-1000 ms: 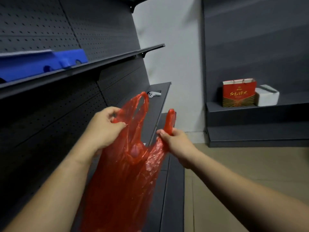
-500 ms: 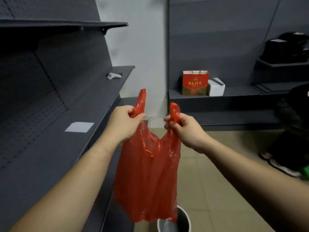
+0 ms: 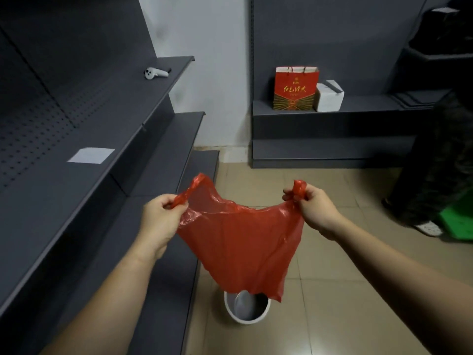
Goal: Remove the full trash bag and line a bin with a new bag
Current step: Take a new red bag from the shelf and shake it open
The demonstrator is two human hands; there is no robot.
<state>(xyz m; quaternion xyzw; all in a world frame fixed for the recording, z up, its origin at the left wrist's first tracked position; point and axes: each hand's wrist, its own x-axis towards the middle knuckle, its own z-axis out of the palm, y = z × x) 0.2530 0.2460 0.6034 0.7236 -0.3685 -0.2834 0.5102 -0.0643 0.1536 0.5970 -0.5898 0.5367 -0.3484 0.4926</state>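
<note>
A thin red plastic bag hangs stretched wide between my two hands. My left hand pinches its left handle, and my right hand is closed on the bunched right handle. Below the bag, on the tiled floor, stands a small round white bin. Its grey inside looks bare, with no liner in it. The bag's lower corner hangs just over the bin's rim and hides part of it.
Dark grey shelves run along the left, close to the bin, with a white controller and a paper sheet on them. A red gift bag and white box sit on the far shelf. A person's leg and shoe stand at right.
My hands have moved apart and lower, spreading the red bag wide. My view has tilted down, bringing the white bin fully into sight under the bag.
</note>
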